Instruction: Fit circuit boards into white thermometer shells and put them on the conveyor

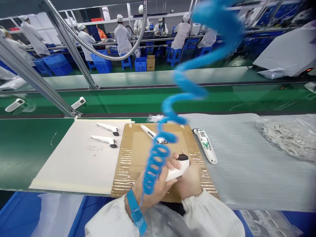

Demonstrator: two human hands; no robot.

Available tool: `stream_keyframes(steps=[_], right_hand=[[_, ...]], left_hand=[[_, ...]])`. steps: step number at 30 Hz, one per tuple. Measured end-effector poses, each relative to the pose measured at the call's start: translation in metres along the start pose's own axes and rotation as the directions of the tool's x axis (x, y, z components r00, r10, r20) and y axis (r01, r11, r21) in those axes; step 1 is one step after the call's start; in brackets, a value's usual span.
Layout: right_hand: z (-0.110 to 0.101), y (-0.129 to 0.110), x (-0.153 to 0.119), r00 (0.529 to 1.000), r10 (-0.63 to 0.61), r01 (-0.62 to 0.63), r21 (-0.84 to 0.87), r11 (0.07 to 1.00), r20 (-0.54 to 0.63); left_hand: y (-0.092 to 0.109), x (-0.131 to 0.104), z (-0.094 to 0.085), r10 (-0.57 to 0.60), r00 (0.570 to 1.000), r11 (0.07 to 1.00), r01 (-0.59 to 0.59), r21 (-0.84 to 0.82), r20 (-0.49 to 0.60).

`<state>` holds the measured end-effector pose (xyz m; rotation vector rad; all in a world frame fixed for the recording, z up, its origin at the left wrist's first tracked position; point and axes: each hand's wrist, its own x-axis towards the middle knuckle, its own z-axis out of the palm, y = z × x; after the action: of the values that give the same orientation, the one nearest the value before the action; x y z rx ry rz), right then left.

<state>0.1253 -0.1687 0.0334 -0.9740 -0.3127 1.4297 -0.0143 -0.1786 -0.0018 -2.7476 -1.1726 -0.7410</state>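
A white handheld device (177, 171) with a dark head, shaped like a forehead thermometer, is held above the cardboard mat. My left hand (154, 186) wraps its fingers and thumb around the handle side. Closed against the head end is my right hand (192, 179), slightly blurred, its fingers partly hidden behind the device. Just beyond my hands a similar white device (149, 132) lies on the cardboard (127, 158), partly covered by the blue coiled cord (159, 154). To the right rests an opened white housing (208, 148) showing a green circuit board.
The cord runs from my left wrist strap (136, 212) up across the view. Two white devices (105, 141) lie on a paper sheet (66, 168). A bag of small white parts (288, 135) sits right. Beyond are a green conveyor (138, 100), a metal post (71, 46) and several co-workers.
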Motion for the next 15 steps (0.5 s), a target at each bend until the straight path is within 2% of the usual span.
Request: stream_keyframes(steps=[2, 5, 7, 10, 15], right_hand=[[-0.003, -0.002, -0.005, 0.992, 0.030, -0.028, -0.018, 0.999, 0.125], [-0.006, -0.006, -0.016, 0.964, 0.068, -0.052, -0.070, 0.996, 0.258], [-0.005, -0.005, -0.023, 0.965, 0.049, -0.031, -0.072, 0.997, 0.256], [-0.001, 0.001, -0.031, 0.985, 0.025, -0.011, -0.081, 0.997, 0.173], [0.009, 0.006, -0.043, 0.988, 0.083, -0.075, -0.064, 0.995, 0.132]], left_hand=[[-0.009, 0.002, -0.008, -0.001, 1.000, 1.000, 0.001, 0.000, 0.003], [-0.016, 0.007, -0.019, -0.077, 0.997, 0.990, 0.078, -0.113, 0.013], [-0.012, 0.011, -0.026, -0.159, 0.987, 0.961, 0.152, -0.230, -0.013], [0.001, 0.017, -0.033, -0.264, 0.962, 0.901, 0.218, -0.376, -0.073], [0.019, 0.019, -0.036, -0.319, 0.944, 0.872, 0.261, -0.414, -0.077]])
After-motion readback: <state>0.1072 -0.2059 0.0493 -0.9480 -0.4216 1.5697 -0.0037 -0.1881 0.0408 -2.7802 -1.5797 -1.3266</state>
